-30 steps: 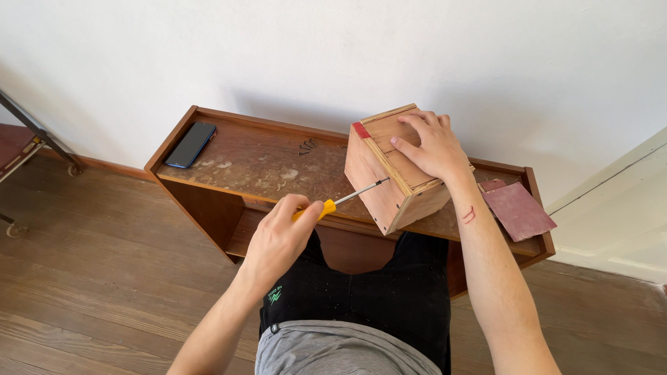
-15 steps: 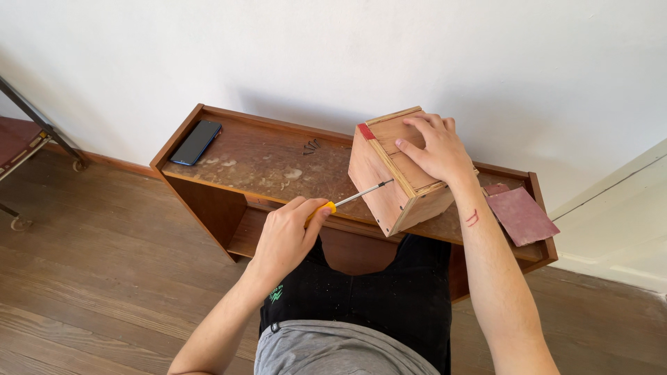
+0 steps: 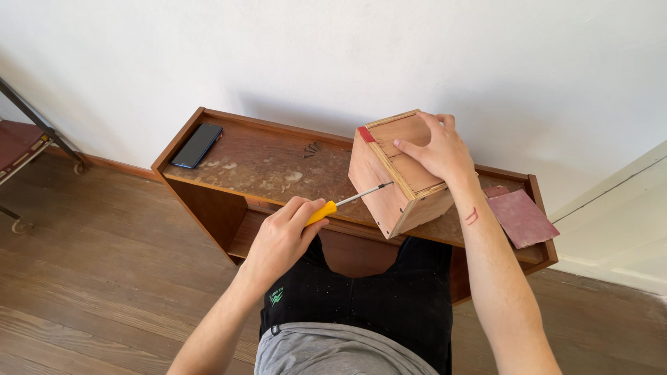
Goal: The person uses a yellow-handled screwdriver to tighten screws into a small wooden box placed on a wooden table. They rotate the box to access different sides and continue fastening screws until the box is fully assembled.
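Fingers point(image 3: 295, 212) of the left hand point(image 3: 281, 239) clenched round a yellow-handled screwdriver point(image 3: 347, 201), tip against the near face of a wooden box point(image 3: 392, 173) at centre frame. Right hand point(image 3: 434, 149) spread flat on the box top, pressing — not gripping. Box sits tilted on a worn wooden shelf unit point(image 3: 271, 163); dark phone point(image 3: 197, 145) upper left, loose screws point(image 3: 312, 148) near the wall, reddish sanding sheet point(image 3: 521, 217) at right.

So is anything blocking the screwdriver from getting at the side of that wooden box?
Nothing visible does. The left hand holds the screwdriver with its tip already on the wooden box; the right hand rests on top.
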